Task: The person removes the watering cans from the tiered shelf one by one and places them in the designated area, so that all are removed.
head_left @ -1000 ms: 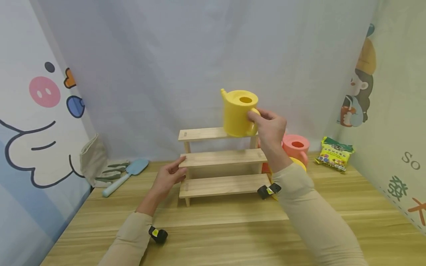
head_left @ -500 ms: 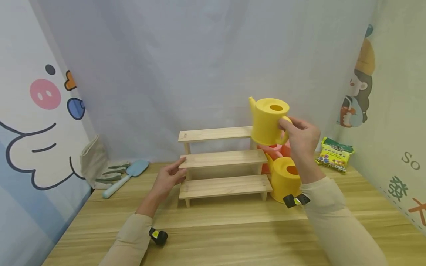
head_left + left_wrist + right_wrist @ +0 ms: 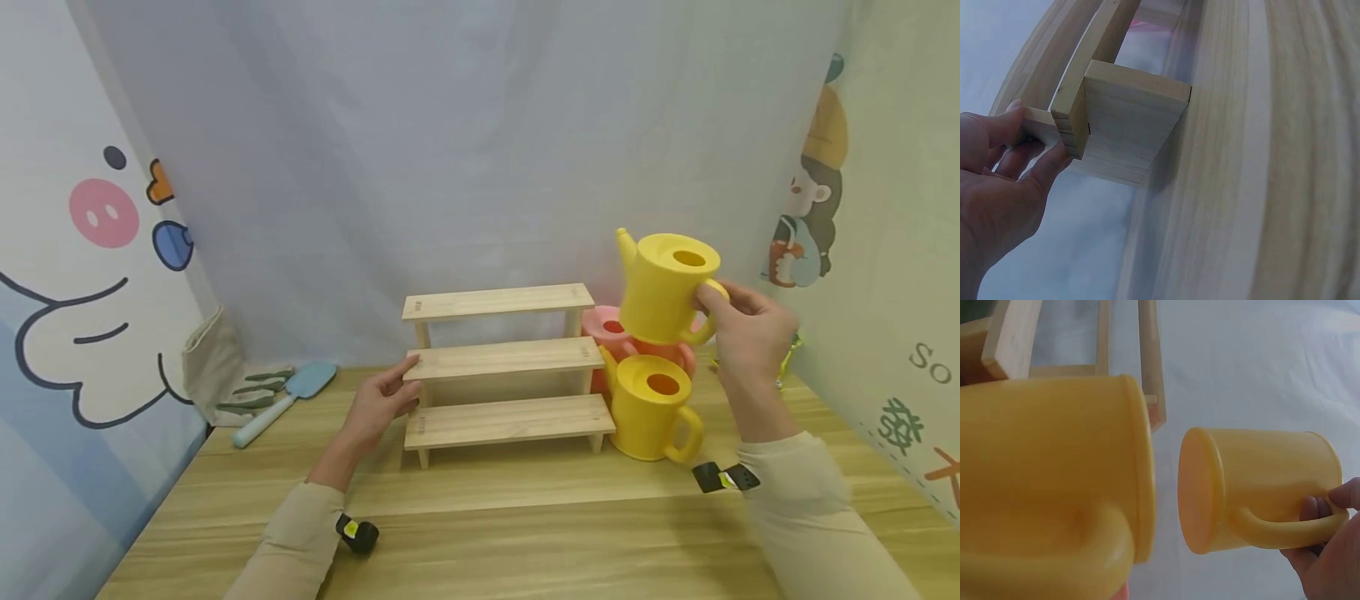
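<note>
My right hand (image 3: 753, 333) grips the handle of a yellow watering can (image 3: 660, 292), held upright in the air right of the top step. In the right wrist view, the fingers wrap the handle of that held can (image 3: 1266, 481). A second yellow watering can (image 3: 648, 408) stands on the table below it, by the right end of a three-step wooden shelf (image 3: 510, 358). My left hand (image 3: 378, 404) holds the left end of the shelf at the middle step. In the left wrist view, thumb and fingers of the left hand (image 3: 1010, 169) pinch the wood.
Pink watering cans (image 3: 606, 321) stand behind the lower yellow can, partly hidden. A green-yellow packet (image 3: 791, 354) sits at the right, mostly behind my hand. On the left lie a light-blue trowel (image 3: 288, 400) and a beige cloth item (image 3: 213, 358). Curtains close off the back and sides.
My right hand has carried the yellow watering can rightward and slightly down, from over the top step to past the shelf's right end. The left hand has stayed on the shelf.
</note>
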`<act>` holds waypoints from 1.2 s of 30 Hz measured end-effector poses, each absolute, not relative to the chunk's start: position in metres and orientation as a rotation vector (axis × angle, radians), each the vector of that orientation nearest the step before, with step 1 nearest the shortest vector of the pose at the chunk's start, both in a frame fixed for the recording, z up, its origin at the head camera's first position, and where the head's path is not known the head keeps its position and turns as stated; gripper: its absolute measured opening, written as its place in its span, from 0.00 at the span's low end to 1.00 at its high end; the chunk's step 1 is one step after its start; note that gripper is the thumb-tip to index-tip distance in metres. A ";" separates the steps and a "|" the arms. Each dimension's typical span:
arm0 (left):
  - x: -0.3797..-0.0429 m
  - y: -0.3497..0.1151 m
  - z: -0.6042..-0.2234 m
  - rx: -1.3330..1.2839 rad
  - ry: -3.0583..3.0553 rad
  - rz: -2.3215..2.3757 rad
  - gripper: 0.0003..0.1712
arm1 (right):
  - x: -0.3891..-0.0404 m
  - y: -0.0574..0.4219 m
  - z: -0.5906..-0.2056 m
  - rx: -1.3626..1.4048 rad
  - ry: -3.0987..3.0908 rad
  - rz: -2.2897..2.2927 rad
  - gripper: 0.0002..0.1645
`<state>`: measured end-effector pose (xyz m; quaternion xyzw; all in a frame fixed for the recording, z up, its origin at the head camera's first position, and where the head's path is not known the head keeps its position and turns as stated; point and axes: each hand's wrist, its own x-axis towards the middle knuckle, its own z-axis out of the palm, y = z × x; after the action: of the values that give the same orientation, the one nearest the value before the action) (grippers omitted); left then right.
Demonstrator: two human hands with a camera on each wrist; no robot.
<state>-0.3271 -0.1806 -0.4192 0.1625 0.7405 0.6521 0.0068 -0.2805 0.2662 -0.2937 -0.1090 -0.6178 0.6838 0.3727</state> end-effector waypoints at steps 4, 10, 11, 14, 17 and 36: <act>-0.327 -0.180 -0.418 0.494 2.316 2.054 0.34 | -0.275 0.275 -0.298 -0.249 -1.526 1.729 0.08; -0.328 -0.180 -0.419 0.507 2.328 2.038 0.33 | -0.264 0.289 -0.302 -0.226 -1.512 1.736 0.08; -0.328 -0.180 -0.419 0.508 2.329 2.036 0.33 | -0.262 0.292 -0.303 -0.234 -1.518 1.737 0.08; -0.328 -0.180 -0.419 0.519 2.323 2.039 0.34 | -0.255 0.299 -0.305 -0.253 -1.514 1.775 0.07; -0.328 -0.180 -0.418 0.522 2.327 2.039 0.34 | -0.251 0.306 -0.307 -0.267 -1.494 1.808 0.06; -0.328 -0.182 -0.421 0.529 2.336 2.035 0.34 | -0.242 0.345 -0.316 -0.101 -1.618 1.886 0.07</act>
<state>-0.3281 -0.1825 -0.4211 0.1682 0.7433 0.6474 -0.0007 -0.2421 0.3446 -0.3160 -0.0385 -0.6160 0.7180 0.3217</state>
